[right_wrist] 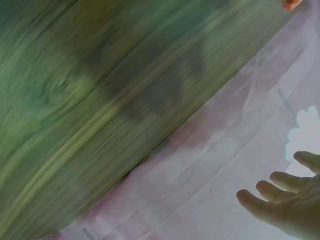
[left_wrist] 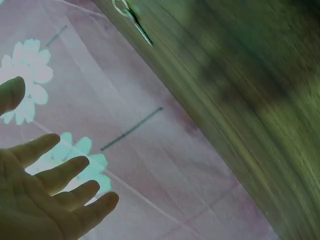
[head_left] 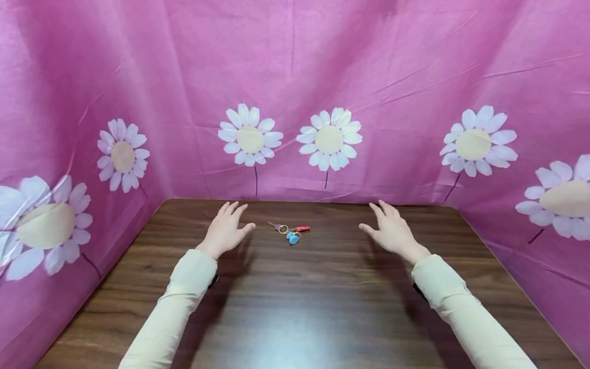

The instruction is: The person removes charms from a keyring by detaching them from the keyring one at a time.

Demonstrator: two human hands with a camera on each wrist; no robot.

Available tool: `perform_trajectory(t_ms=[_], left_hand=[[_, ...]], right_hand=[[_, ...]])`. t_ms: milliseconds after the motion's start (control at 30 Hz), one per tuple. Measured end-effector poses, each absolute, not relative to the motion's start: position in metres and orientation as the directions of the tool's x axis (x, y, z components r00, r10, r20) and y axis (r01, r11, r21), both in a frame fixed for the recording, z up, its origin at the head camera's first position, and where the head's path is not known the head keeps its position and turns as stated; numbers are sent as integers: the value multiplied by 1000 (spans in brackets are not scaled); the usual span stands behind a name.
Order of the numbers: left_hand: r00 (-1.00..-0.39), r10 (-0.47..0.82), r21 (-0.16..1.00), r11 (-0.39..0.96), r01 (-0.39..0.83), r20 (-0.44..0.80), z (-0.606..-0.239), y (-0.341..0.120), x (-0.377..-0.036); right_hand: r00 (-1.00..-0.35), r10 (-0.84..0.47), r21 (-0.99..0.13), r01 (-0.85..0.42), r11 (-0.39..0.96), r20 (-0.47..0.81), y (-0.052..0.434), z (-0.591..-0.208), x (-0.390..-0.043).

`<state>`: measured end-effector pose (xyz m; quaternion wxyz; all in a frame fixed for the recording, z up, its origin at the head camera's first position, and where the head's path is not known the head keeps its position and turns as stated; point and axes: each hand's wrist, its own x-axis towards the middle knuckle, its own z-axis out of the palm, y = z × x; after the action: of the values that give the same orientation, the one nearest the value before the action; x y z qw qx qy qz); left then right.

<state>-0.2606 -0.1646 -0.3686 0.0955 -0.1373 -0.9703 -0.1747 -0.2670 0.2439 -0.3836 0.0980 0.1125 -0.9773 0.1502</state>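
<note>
A small bunch of keys on a gold ring, with a purple key, a red fob and a blue heart-shaped charm (head_left: 290, 231), lies on the dark brown wooden table (head_left: 295, 307) near its far edge. Its long axis runs left to right, purple key pointing left, red fob right, blue charm toward the near side. The left hand (head_left: 226, 228) hovers just left of it, fingers spread and holding nothing. The right hand (head_left: 392, 228) hovers well to the right, likewise spread and empty. Bare tabletop lies between them and nearer. Pink cloth printed with white daisies (head_left: 295, 77) walls the far, left and right sides.
</note>
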Motion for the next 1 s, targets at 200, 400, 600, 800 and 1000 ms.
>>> perform_trajectory(t_ms=[200,400,600,800,1000], left_hand=[[-929,259,433,829,354,263,-370,-163,-254],[-888,350,427,783,452,299,-372,-167,-254],[-855,463,407,752,518,232,-377,-160,-263],[-830,533,354,753,555,165,-391,-153,-283],[-853,506,350,781,517,130,-406,-142,-306]], right_hand=[[-917,-250,-316,-348,883,312,222,-384,-254],[-815,-350,-283,-509,813,461,204,-391,-252],[-830,-356,-349,-516,783,429,199,-404,-257],[-870,-368,-442,-486,754,328,184,-419,-273],[-905,-342,-525,-426,737,253,161,-420,-290]])
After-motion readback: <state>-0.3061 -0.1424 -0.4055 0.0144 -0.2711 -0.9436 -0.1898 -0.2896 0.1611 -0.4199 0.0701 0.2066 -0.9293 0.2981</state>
